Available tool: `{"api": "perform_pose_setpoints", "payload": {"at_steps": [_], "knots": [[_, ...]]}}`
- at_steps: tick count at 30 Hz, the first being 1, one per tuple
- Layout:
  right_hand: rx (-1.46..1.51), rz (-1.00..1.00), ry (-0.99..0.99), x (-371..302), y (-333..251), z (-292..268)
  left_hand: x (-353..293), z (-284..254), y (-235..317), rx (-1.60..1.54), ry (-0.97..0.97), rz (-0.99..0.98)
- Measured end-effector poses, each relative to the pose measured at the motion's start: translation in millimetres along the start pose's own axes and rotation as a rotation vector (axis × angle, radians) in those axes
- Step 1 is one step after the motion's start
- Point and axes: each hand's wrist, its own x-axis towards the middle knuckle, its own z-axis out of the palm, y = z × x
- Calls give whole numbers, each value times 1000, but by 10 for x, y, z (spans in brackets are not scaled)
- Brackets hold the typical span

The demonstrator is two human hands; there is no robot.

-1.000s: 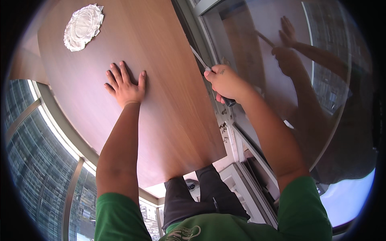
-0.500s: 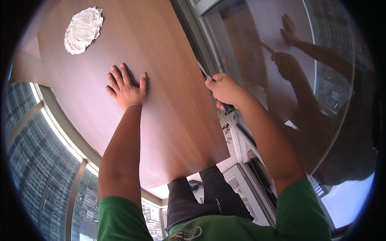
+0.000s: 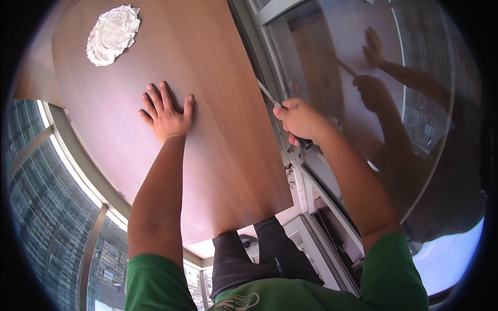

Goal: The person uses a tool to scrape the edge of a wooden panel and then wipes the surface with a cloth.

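My left hand (image 3: 169, 118) lies flat on a brown wood-grain tabletop (image 3: 223, 140), its fingers spread and nothing in them. Beyond the tabletop's right edge, my right hand (image 3: 301, 119) is wrapped round the dark handle of what looks like a screwdriver (image 3: 267, 93). Its thin metal shaft points forward and to the left, toward the table edge. The handle's black butt sticks out below my fist. Whether the tip touches the edge cannot be made out.
A round, crinkled silvery foil piece (image 3: 113, 35) lies at the tabletop's far left. Close along the right side stands a framed glass pane (image 3: 373, 103) that reflects my arms. Curved windows (image 3: 52, 197) run along the left. Below the table's near edge are my legs (image 3: 259, 254).
My right hand has shifted slightly right, away from the table edge, with the screwdriver, and more of its shaft shows. My left hand stays flat on the tabletop.
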Motion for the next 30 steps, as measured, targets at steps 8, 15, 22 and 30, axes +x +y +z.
{"api": "perform_pose_setpoints", "payload": {"at_steps": [8, 15, 22, 30], "knots": [[96, -57, 42, 310, -334, -36, 13, 11, 52, 6, 7, 3], [91, -57, 57, 300, -186, 7, -2, -12, 27, 10, -1, -1], [110, -127, 92, 482, -412, -3, 6, 31, 45, 27, 20, 3], [71, 128, -60, -162, 965, 438, -15, 15, 20, 45, 26, -4]]}}
